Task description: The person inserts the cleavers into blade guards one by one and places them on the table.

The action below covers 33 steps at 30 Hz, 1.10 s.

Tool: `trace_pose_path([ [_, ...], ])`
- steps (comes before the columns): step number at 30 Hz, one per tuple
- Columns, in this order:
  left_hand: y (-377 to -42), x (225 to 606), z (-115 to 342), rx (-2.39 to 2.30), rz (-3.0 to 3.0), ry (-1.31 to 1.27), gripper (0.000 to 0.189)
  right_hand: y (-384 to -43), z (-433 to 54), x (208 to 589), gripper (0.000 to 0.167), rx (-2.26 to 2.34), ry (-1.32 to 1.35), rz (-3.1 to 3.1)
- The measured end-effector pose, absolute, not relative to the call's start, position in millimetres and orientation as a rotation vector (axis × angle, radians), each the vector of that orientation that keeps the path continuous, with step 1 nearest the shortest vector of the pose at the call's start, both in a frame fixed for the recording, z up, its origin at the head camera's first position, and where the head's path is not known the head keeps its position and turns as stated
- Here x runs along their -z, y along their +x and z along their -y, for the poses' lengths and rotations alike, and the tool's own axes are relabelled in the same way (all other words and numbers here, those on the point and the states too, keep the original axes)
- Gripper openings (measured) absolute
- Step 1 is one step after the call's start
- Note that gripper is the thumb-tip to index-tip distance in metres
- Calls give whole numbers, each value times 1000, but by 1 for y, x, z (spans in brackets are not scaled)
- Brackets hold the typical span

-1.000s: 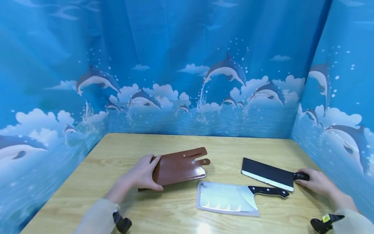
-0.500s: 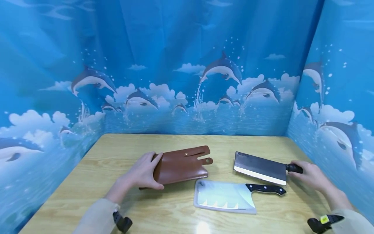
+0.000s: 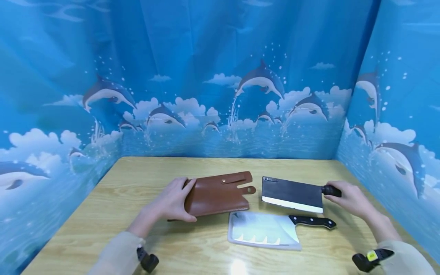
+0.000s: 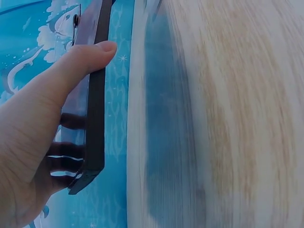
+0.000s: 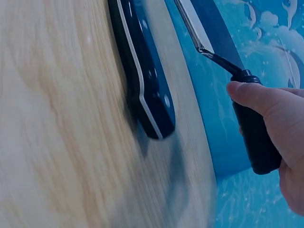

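Observation:
My left hand (image 3: 175, 202) grips the closed end of a brown leather knife sheath (image 3: 216, 195), thumb along the near edge and fingers over the far side. The sheath's notched end, with a strap and a snap tab, points right. In the left wrist view its dark edge (image 4: 97, 109) stands above the table. My right hand (image 3: 348, 196) holds a dark-bladed cleaver (image 3: 292, 194) by its black handle (image 5: 256, 130). That blade points left, toward the sheath's notched end, with a gap between them. Below lies a second cleaver (image 3: 264, 231), its shiny blade in a clear cover.
The second cleaver's black riveted handle (image 3: 313, 222) points right on the light wood table (image 3: 165, 252). A blue curtain with dolphins (image 3: 206, 76) rises behind the table and along both sides.
The dark-bladed cleaver has moved left in my right hand, closer to the sheath's notched end. My left hand and the sheath have shifted slightly right. The second cleaver still lies in place.

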State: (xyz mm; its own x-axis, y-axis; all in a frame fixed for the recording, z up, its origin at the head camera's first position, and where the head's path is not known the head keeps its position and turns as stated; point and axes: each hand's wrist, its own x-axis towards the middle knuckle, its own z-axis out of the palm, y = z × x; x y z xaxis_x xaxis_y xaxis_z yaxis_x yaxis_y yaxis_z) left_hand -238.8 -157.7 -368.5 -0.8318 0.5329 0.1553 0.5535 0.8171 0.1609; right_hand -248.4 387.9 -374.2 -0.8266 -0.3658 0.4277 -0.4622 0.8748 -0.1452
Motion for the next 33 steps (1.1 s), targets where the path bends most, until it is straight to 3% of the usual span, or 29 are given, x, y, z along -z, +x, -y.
trace_pose_path([
  [33,-238,385,147,219,2785,-945,119,-249,-330,367,35,-385,709,2592],
])
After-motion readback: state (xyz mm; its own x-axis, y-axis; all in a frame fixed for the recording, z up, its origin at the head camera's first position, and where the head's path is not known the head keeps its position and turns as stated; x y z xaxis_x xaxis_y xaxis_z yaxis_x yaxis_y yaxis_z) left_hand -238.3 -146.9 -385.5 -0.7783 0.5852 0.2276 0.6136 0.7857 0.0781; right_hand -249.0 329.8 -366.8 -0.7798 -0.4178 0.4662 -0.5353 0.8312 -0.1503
